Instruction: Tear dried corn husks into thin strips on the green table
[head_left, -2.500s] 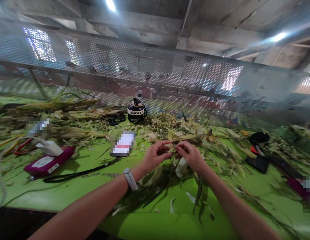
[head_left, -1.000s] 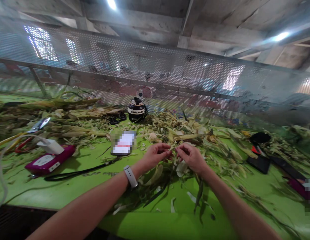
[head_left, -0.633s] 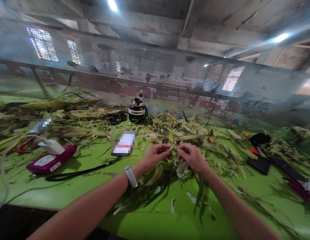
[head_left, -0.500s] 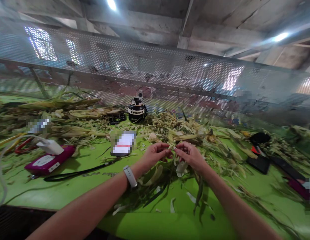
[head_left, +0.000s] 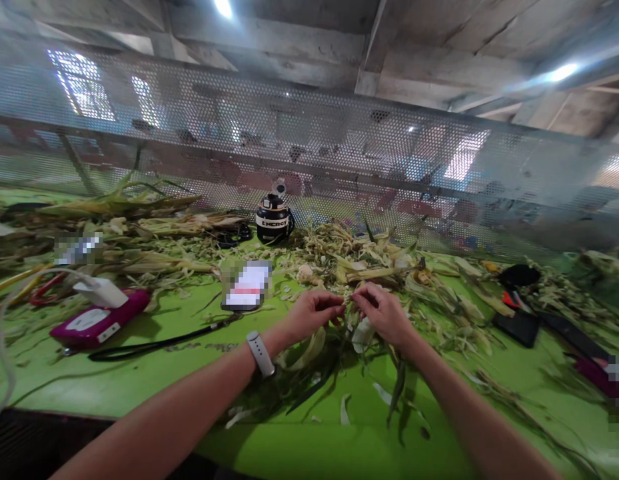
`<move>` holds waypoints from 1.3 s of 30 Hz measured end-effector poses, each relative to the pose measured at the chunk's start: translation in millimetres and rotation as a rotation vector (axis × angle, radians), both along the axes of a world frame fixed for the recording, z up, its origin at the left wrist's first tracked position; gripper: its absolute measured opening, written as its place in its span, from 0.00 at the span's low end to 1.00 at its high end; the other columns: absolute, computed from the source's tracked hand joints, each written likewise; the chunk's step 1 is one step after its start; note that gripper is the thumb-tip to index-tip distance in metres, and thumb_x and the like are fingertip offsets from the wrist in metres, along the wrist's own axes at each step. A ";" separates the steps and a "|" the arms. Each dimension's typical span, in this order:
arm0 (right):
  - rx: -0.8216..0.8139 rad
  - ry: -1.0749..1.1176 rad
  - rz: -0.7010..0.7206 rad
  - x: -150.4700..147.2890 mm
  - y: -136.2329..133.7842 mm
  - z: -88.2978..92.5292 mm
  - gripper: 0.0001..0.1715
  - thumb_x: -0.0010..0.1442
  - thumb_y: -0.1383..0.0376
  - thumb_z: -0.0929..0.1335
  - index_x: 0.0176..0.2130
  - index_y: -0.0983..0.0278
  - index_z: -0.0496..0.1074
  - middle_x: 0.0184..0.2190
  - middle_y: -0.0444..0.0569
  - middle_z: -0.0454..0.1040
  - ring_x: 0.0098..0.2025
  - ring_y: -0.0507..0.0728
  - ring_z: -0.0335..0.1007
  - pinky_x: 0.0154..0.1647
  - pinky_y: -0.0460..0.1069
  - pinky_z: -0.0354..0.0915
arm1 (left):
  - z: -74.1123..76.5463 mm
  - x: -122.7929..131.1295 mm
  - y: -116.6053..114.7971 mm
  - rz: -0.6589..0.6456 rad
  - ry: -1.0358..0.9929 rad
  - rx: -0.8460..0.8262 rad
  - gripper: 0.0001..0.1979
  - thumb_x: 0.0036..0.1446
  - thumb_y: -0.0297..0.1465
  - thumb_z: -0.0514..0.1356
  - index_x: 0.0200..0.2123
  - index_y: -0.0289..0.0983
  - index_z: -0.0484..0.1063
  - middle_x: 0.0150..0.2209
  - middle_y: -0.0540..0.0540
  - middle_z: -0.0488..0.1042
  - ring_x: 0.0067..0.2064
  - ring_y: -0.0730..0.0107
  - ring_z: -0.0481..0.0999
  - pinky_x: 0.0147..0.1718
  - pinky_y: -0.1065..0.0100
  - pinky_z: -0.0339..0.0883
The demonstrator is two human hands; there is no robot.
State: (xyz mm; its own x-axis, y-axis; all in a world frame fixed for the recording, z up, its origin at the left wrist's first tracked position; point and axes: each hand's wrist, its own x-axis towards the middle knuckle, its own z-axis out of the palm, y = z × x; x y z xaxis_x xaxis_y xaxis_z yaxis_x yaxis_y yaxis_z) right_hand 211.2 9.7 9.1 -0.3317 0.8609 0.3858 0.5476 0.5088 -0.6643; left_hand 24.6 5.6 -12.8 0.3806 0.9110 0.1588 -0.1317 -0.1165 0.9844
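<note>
Fingertips of my left hand (head_left: 313,313) and my right hand (head_left: 384,315) almost meet above the green table (head_left: 299,450). Both are closed in a pinch on a small pale green plant piece (head_left: 347,300), whose exact kind I cannot make out. Fingers hide part of it. Below them lie long green leaves (head_left: 314,383) and a whitish petal-like scrap (head_left: 362,335). Just beyond, a heap of yellow-green plant trimmings (head_left: 349,250) spreads over the table. A pale watch band (head_left: 260,352) circles my left wrist.
A black flask (head_left: 273,221) stands against the perforated metal screen (head_left: 329,153). Left of my hands are a phone (head_left: 246,287), a black strap (head_left: 159,347) and a magenta power box (head_left: 102,327) with a white plug. Dark flat objects (head_left: 516,327) lie at right among scraps.
My fingertips have shifted slightly on the plant piece, and my right fingers have drawn a little away from the left ones. The things around look unmoved.
</note>
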 end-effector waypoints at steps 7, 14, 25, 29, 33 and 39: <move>-0.174 0.114 0.097 4.1 4.4 1.2 0.14 0.58 0.55 0.64 0.30 0.63 0.66 0.22 0.41 0.67 0.21 0.50 0.65 0.24 0.45 0.62 | -0.4 1.9 -2.0 0.030 0.085 0.153 0.15 0.45 0.38 0.66 0.33 0.33 0.77 0.27 0.46 0.77 0.26 0.72 0.73 0.27 0.71 0.67; -0.188 0.207 0.070 3.5 4.9 -1.0 0.15 0.57 0.53 0.65 0.31 0.63 0.67 0.23 0.42 0.69 0.22 0.50 0.66 0.25 0.46 0.63 | -0.3 -1.0 1.2 0.020 0.047 -0.073 0.20 0.43 0.43 0.67 0.33 0.32 0.75 0.26 0.46 0.77 0.25 0.71 0.74 0.25 0.71 0.67; -0.433 0.431 0.014 -16.2 -2.3 1.6 0.26 0.41 0.47 0.73 0.26 0.63 0.63 0.18 0.37 0.62 0.17 0.46 0.55 0.17 0.44 0.55 | -1.1 4.7 -2.5 0.021 -0.029 -0.042 0.18 0.41 0.42 0.68 0.30 0.33 0.75 0.27 0.46 0.77 0.27 0.72 0.75 0.31 0.70 0.69; -0.435 0.530 -0.036 -14.7 -3.0 3.0 0.26 0.39 0.47 0.74 0.25 0.64 0.64 0.17 0.37 0.62 0.16 0.46 0.54 0.17 0.44 0.53 | -1.3 4.1 -2.1 -0.073 -0.083 -0.123 0.18 0.39 0.40 0.70 0.30 0.33 0.76 0.30 0.44 0.78 0.32 0.68 0.77 0.39 0.64 0.70; -0.409 0.631 -0.082 -8.5 -2.8 8.8 0.25 0.39 0.50 0.75 0.23 0.63 0.63 0.15 0.36 0.60 0.16 0.45 0.53 0.16 0.44 0.50 | 4.9 1.2 -4.1 -0.070 -0.091 -0.222 0.13 0.40 0.35 0.69 0.29 0.34 0.74 0.29 0.46 0.78 0.31 0.69 0.77 0.39 0.64 0.70; -0.370 0.721 -0.119 -1.0 -1.9 16.8 0.24 0.42 0.52 0.75 0.22 0.63 0.61 0.15 0.37 0.62 0.16 0.45 0.53 0.16 0.43 0.50 | 5.0 0.1 -2.6 -0.046 0.030 -0.247 0.02 0.42 0.26 0.63 0.24 0.34 0.73 0.26 0.47 0.77 0.27 0.72 0.76 0.32 0.69 0.69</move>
